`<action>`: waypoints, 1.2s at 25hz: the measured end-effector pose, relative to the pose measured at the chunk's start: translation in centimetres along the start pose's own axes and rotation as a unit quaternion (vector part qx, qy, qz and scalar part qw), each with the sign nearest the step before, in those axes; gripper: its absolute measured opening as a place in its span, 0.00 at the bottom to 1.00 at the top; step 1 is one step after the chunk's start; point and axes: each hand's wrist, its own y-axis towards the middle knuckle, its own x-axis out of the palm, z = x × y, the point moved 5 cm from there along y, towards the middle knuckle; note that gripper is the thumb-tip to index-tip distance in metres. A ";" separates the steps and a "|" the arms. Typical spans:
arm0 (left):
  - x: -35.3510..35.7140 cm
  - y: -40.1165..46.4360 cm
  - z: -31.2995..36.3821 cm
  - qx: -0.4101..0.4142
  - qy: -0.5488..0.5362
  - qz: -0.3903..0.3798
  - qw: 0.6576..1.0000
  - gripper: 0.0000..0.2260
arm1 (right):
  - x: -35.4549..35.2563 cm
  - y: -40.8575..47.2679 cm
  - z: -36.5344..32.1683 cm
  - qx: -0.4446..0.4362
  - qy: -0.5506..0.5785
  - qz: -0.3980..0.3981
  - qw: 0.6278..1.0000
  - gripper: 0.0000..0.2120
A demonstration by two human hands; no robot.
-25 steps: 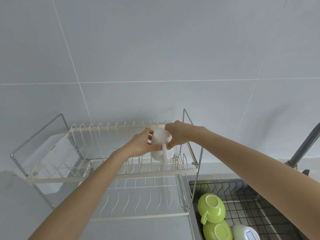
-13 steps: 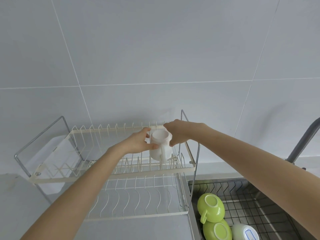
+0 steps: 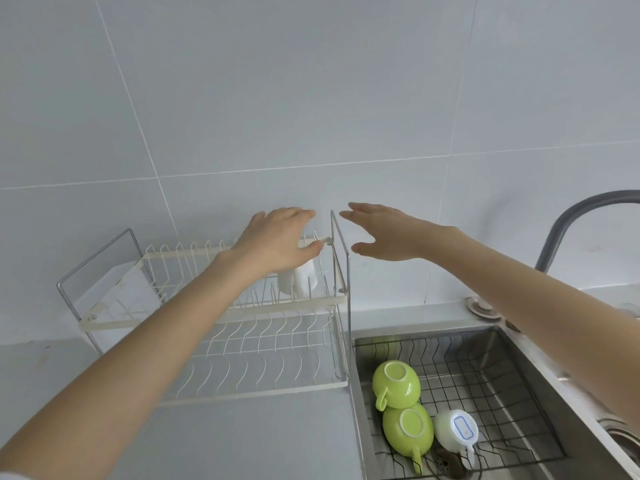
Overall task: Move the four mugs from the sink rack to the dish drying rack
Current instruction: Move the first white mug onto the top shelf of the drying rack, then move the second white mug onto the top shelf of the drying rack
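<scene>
A white mug (image 3: 300,279) stands upside down on the upper tier of the cream two-tier dish drying rack (image 3: 214,308), at its right end. My left hand (image 3: 277,239) hovers just above it, fingers spread and empty. To the right of the rack's metal frame, my right hand (image 3: 384,233) is also spread and empty. In the black wire sink rack (image 3: 485,382) lie two green mugs (image 3: 396,382) (image 3: 408,432) and a white mug with a blue mark (image 3: 456,431), all upside down.
The steel sink (image 3: 540,375) sits right of the grey counter (image 3: 242,441). A grey faucet (image 3: 571,223) arches over from the right. A drain strainer (image 3: 448,462) lies at the sink's front. The tiled wall stands close behind the drying rack.
Both hands let go of the white mug, which now rests on the upper tier. They have lifted and spread apart, the right one moving right past the rack's frame.
</scene>
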 end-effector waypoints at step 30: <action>21.3 3.4 22.4 -0.080 -0.208 -0.206 0.953 0.28 | 16.6 -14.7 24.9 0.112 0.159 -0.156 0.968 0.28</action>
